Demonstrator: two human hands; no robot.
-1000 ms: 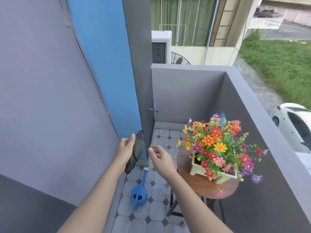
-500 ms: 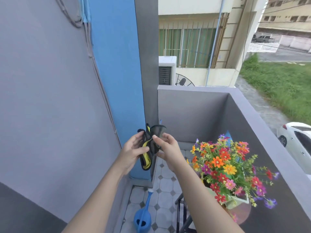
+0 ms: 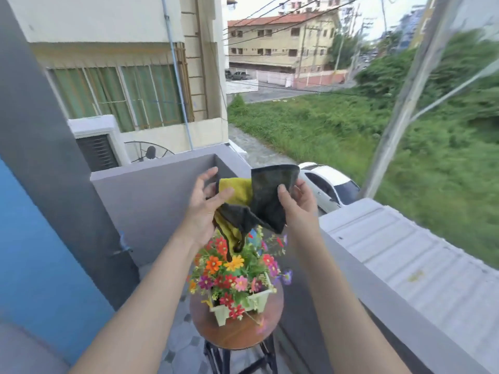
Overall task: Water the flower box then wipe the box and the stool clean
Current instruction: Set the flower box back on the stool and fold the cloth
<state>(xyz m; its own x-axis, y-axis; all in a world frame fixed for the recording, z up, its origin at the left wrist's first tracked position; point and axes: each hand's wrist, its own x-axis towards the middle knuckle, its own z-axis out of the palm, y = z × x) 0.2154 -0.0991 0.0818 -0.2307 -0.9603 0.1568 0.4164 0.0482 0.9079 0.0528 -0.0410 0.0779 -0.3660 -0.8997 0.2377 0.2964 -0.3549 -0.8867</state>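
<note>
Parapet wall just right of stool

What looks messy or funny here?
Nothing is spilled or broken. The flower box sits on the stool. The only untidy thing is the black and yellow cloth, bunched between the left hand and right hand, with one end dangling over the flowers.

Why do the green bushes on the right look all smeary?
Head view: motion blur smears the green bushes at the right edge; the wide lens tilts the grey pole; the dark grey and yellow cloth looks sharp; daylight is soft, no hard shadows.
</note>
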